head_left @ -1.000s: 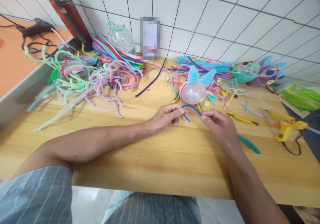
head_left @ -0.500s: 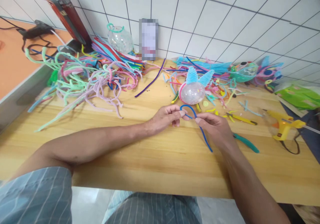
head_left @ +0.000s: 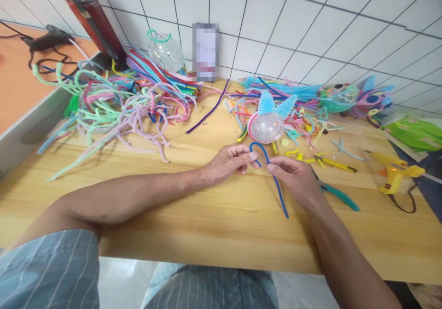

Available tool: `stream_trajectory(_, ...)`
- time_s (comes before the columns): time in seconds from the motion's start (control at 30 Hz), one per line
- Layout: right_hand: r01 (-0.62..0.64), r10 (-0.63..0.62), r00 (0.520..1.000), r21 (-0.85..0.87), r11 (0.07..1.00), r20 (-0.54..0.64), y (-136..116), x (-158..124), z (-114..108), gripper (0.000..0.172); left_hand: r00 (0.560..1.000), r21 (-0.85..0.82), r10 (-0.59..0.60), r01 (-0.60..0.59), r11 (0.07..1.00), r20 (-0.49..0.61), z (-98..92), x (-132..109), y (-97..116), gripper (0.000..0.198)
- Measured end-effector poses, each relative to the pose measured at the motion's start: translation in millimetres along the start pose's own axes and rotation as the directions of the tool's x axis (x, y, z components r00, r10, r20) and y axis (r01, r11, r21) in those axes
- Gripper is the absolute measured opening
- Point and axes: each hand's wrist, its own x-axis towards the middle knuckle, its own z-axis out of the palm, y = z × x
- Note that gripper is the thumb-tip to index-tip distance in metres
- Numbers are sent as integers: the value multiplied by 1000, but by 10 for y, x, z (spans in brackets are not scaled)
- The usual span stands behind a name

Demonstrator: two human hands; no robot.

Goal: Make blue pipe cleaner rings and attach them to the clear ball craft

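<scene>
A blue pipe cleaner point(head_left: 280, 197), bent into a hook at its upper end, is held between both hands above the table. The short end of the bend is pinched by my left hand point(head_left: 238, 160). Farther along the same piece, my right hand point(head_left: 293, 173) grips it between thumb and finger, and its long straight tail hangs toward the table's front. Just beyond the hands sits a clear round ball point(head_left: 266, 128) with two light-blue ear shapes and a pink band on its left side.
Teal-handled pliers point(head_left: 340, 196), a yellow cutter knife point(head_left: 334, 163) and a yellow glue gun point(head_left: 392, 171) lie to the right. Tangled pipe cleaners point(head_left: 113, 120) spread at left. A purple pipe cleaner point(head_left: 208, 108) lies in front of an upright phone point(head_left: 206, 53). A tiled wall closes the back.
The blue pipe cleaner's loop has opened into a hook, its short end now pointing down. The long tail has swung slightly left and closer to me.
</scene>
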Motion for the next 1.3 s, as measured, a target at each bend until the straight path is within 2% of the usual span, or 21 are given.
stream_trajectory(0.2, 35, -35, 999, 13, 999, 29, 39, -14, 20, 21, 999, -20, -27, 27, 999, 25, -15, 3, -44, 54)
stream_trajectory(0.4, 54, -55, 996, 21, 998, 66, 16, -7, 36, 18, 999, 30, -26, 25, 999, 42, -27, 1, -42, 51)
stream_trajectory(0.73, 38, -38, 997, 1, 999, 64, 25, -14, 46, 19, 997, 80, -49, 44, 996, 66, -35, 10, -77, 49)
stream_trajectory(0.93, 24, -23, 999, -31, 999, 36, -17, -29, 35, 17, 994, 117, -65, 55, 992, 88, -20, -30, -28, 50)
stream_trajectory(1.1, -27, 28, 1000, -22, 999, 12, -84, -50, 32, 17, 1000, 37, 15, -15, 999, 19, -14, -24, 9, 54)
stream_trajectory(1.3, -43, 43, 999, 4, 999, 22, -97, -46, 17, 18, 1000, -67, 7, -5, 998, 27, -23, -5, 13, 58)
